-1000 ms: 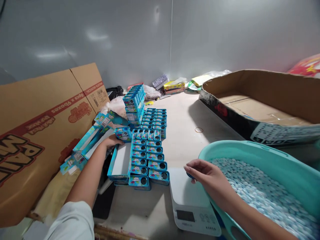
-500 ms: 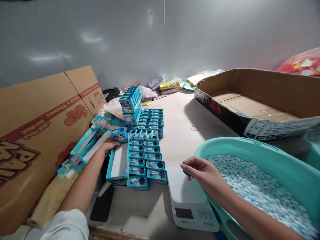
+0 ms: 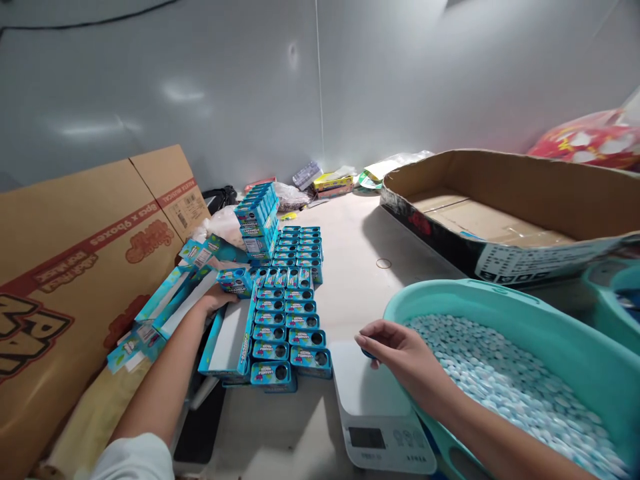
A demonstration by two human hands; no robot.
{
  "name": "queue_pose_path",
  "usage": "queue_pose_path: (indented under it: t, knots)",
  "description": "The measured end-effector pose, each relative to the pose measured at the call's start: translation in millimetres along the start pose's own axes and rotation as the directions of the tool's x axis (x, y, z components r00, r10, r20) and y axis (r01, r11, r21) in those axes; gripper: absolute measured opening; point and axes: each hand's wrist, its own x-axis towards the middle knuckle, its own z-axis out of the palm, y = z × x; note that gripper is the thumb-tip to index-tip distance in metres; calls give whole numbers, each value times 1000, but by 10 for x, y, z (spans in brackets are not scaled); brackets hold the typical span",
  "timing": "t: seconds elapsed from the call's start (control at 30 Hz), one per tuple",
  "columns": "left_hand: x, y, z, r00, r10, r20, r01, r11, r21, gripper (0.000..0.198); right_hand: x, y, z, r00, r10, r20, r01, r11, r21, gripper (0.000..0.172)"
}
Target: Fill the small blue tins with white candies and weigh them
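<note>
My left hand [image 3: 216, 298] grips a small blue candy box [image 3: 235, 282] printed "Caramelo Macizo". It holds the box at the far end of a long blue display carton [image 3: 227, 343] with a white inside. Beside that carton stand rows of small blue candy tins [image 3: 270, 351], each with a dark round window. My right hand [image 3: 393, 343] is closed, thumb and fingers pinched on a small dark blue thing, mostly hidden. That hand hovers above a white kitchen scale [image 3: 375, 393], next to a turquoise tub [image 3: 500, 291] of pale blue candies [image 3: 490, 360].
A large brown carton [image 3: 100, 220] leans at the left, with blue display cartons [image 3: 193, 303] before it. Stacked candy boxes [image 3: 257, 223] rise behind the tins. A cut-down cardboard tray [image 3: 450, 247] stands back right. A black phone-like slab [image 3: 200, 427] lies in front; a rubber band [image 3: 383, 263] lies mid-table.
The view has shifted slightly, so the table things sit a little lower and further left. Both hands keep their holds and stay at nearly the same places.
</note>
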Motion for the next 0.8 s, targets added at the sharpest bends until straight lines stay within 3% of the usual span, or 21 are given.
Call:
queue_pose_path:
  t: [0.17,0.3,0.37,0.43,0.47,0.53,0.6,0.63,0.67,0.7,0.73,0.8]
  knots:
    - [-52,100,25,1000,-9,-27,9,1000,-19,38,-6,-4,0,1000,8,2,-8,1000,19,58]
    - [-144,235,26,999,28,-29,-30,996,-86,56,-1,7,3,1000,0,2,0,999,32,57]
    - [-310,288,-24,998,61,-25,-64,990,-128,70,0,14,5,1000,-8,3,7,999,43,56]
    - [-606,308,-94,990,106,-97,-121,978,-167,78,0,20,6,1000,-13,12,13,999,44,54]
    - [-799,307,-121,968,126,-218,-168,968,-184,77,-1,22,6,1000,-17,15,16,999,42,54]
    - [-1239,296,-113,866,187,-464,-300,936,-182,66,-4,26,7,999,-24,25,23,999,41,54]
    - [-1677,305,15,682,229,-695,-429,895,-126,52,-6,31,10,999,-31,38,30,999,43,53]
    - [-1869,326,127,603,245,-759,-456,887,-76,41,-7,35,13,998,-36,42,34,999,43,52]
    - [-2032,360,264,580,291,-761,-462,887,-13,29,-7,40,16,998,-42,44,40,998,43,52]
    - [-2162,405,419,624,371,-688,-466,883,54,19,-7,47,20,998,-49,47,47,998,44,52]
    - [-2258,458,582,697,466,-545,-481,867,126,13,-6,55,24,997,-57,47,55,997,45,52]
    - [-2347,568,905,759,606,-239,-562,795,228,15,-4,73,32,996,-79,52,77,996,42,51]
